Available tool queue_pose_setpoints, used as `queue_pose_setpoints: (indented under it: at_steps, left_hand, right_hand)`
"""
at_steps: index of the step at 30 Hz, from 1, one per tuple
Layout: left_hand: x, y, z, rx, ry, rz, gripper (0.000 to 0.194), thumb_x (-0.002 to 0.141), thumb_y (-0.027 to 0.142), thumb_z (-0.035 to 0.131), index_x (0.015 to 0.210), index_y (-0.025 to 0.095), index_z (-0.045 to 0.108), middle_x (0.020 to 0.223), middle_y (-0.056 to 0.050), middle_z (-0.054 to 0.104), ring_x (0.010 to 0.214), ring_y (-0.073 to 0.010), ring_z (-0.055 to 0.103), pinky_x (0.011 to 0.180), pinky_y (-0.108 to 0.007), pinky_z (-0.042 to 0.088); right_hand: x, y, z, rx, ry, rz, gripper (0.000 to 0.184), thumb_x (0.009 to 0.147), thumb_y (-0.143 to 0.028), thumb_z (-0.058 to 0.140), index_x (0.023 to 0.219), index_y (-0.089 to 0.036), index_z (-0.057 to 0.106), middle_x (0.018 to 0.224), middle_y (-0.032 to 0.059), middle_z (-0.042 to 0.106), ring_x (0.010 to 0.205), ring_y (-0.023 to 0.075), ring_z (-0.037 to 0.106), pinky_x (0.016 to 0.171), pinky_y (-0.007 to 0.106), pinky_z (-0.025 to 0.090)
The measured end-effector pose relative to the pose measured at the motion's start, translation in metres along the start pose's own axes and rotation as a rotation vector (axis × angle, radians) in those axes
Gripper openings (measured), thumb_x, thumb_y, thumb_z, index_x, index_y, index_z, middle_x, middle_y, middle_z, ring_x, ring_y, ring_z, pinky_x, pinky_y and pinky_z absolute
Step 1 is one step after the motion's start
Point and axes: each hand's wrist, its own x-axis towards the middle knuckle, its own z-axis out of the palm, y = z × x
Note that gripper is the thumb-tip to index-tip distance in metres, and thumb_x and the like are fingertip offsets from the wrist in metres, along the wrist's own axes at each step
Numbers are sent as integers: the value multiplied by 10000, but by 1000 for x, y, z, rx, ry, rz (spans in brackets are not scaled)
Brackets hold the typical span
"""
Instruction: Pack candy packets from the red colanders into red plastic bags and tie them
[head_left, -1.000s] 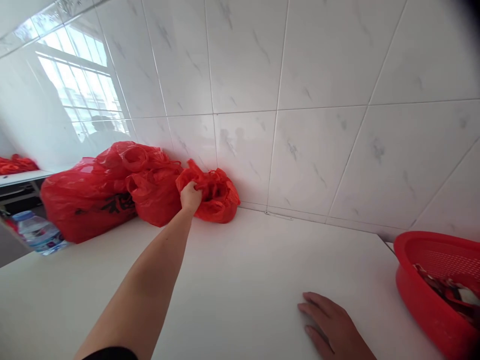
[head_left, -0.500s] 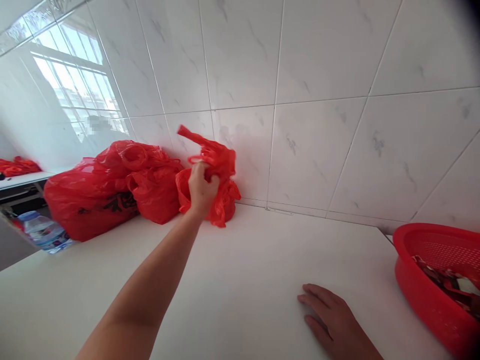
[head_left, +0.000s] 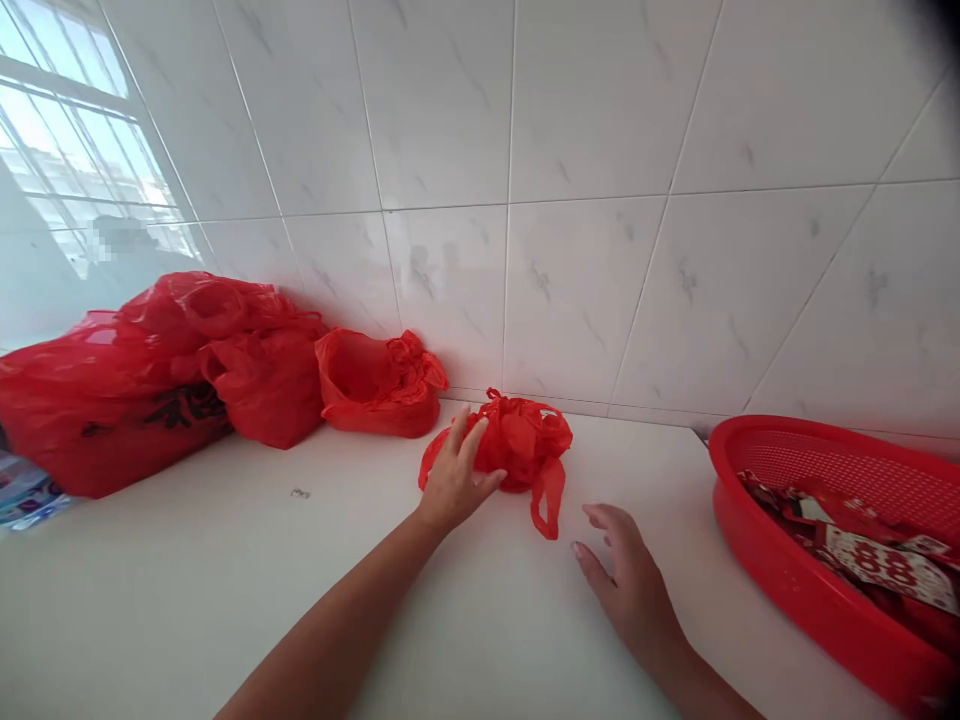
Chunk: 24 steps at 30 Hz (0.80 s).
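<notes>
A crumpled red plastic bag [head_left: 529,440] lies on the white tabletop near the wall, with one handle loop hanging toward me. My left hand [head_left: 457,480] is at the bag's left side, fingers spread; whether it touches the plastic I cannot tell. To the right of the bag, my right hand [head_left: 626,580] hovers low over the table, thumb and fingers apart, holding nothing. Another red bag [head_left: 382,390], its mouth gaping, sits against the wall behind and left of my left hand.
Full red bags [head_left: 262,385] stand along the wall at the left, beside a partly visible plastic bottle [head_left: 30,490]. A red perforated basket [head_left: 780,570] at the right holds red-and-white packets [head_left: 885,565]. A small bit [head_left: 300,493] lies on the white table [head_left: 187,600].
My left hand has brought the red plastic bag rightward from the bag group and let it go on the table. My right hand has lifted toward it. The view has turned right.
</notes>
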Motion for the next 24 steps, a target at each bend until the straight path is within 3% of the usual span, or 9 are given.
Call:
queue_pose_setpoints:
  at_steps: [2,6,8,10,13,16,19,21,24]
  left_hand:
    - [6,6,5,59,32,-96,765,747,450,641,1390,268,269,1524,-119,134,1356,-334,242,1059,-514,298]
    - [13,21,22,118,-85,-36,788,682,393,718,1368,348,332,1531,-77,129,1359,-402,174,1055,-616,204]
    - [10,23,31,106,-165,-7,648,718,321,687,1305,351,414,1522,-69,171,1358,-400,178,1020,-629,249]
    - [5,20,39,82,-230,-5,471,739,258,655,1186,301,515,1494,-75,248,1339,-380,242,994,-595,314]
    - [0,7,42,37,-262,-66,222,728,240,650,943,228,592,1414,-73,381,1256,-326,387,952,-484,405]
    - [-1,-11,38,28,-251,-199,62,742,209,609,798,215,584,1200,-63,553,1055,-251,544,838,-367,470]
    - [1,-28,33,79,-218,-332,94,758,132,518,772,211,569,971,-63,612,866,-215,589,720,-320,470]
    - [1,-38,30,121,-186,-422,132,762,112,473,780,205,565,920,-70,609,831,-215,586,684,-313,457]
    - [2,-49,29,174,-147,-523,172,768,107,435,813,200,572,917,-80,606,845,-227,582,693,-321,446]
  right_hand:
    - [12,-5,10,29,84,4,426,872,-355,467,1265,-222,369,1251,117,472,1117,236,516,876,415,495]
    - [41,-19,34,-31,192,-117,591,864,-395,487,1372,-201,256,1391,153,347,1296,274,341,1006,477,377]
    - [53,-23,45,-108,149,-180,597,859,-404,492,1381,-206,281,1443,143,297,1329,283,290,1030,483,340]
    - [60,-23,53,-183,46,-198,484,847,-383,505,1296,-218,434,1426,122,352,1299,301,334,1009,491,347]
    - [66,-16,61,-215,-92,-88,246,838,-262,474,1024,-209,626,1220,101,563,1132,287,498,933,470,404]
    - [67,-8,60,-170,-110,17,281,844,-206,412,1019,-177,630,1140,105,602,1054,258,538,915,441,422]
    - [67,-4,54,49,-51,166,329,842,-253,413,1104,-166,592,1188,95,569,1088,228,527,937,385,427]
    - [67,-3,50,182,-8,282,338,840,-281,404,1105,-178,588,1162,76,578,1043,206,555,897,348,458]
    - [67,2,46,191,57,363,365,833,-311,396,1120,-179,578,1156,81,569,963,205,585,830,343,484]
